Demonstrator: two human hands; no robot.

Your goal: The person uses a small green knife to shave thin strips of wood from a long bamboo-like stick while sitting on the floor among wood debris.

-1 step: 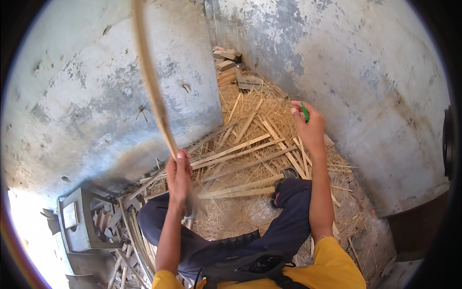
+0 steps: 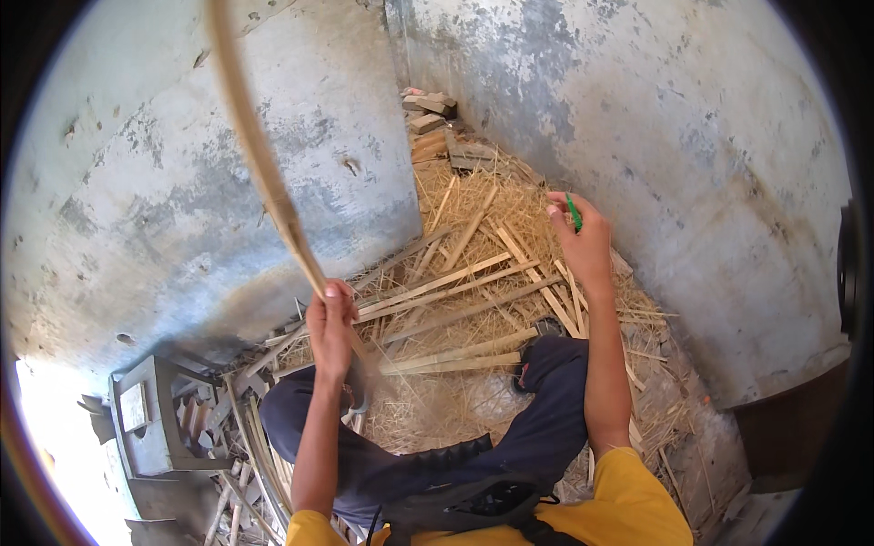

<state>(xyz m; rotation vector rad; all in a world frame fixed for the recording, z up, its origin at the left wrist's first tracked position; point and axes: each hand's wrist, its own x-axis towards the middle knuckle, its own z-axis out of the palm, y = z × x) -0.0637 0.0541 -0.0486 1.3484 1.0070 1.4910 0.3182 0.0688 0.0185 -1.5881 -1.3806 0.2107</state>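
Observation:
My left hand (image 2: 331,329) is closed around a long, pale bamboo strip (image 2: 262,168). The strip slants up and to the left past the wall, beyond the picture's top edge; its lower end below my fist is smeared by motion. On the other side, my right hand (image 2: 585,241) is raised above the straw-like shavings, fingers curled round a slim green object (image 2: 574,213). Only a short green length of it shows, so its kind is unclear. The two hands are well apart.
Split strips (image 2: 464,312) lie crossed over shavings (image 2: 501,196) between my legs. Grey, peeling walls (image 2: 655,136) meet ahead, with bricks (image 2: 428,107) stacked in the corner. A grey metal frame (image 2: 155,419) stands at left among scraps. A dark object (image 2: 792,428) is at right.
The bamboo strip's upper part has swung left, and my left hand has shifted slightly left with it. My right hand has barely moved.

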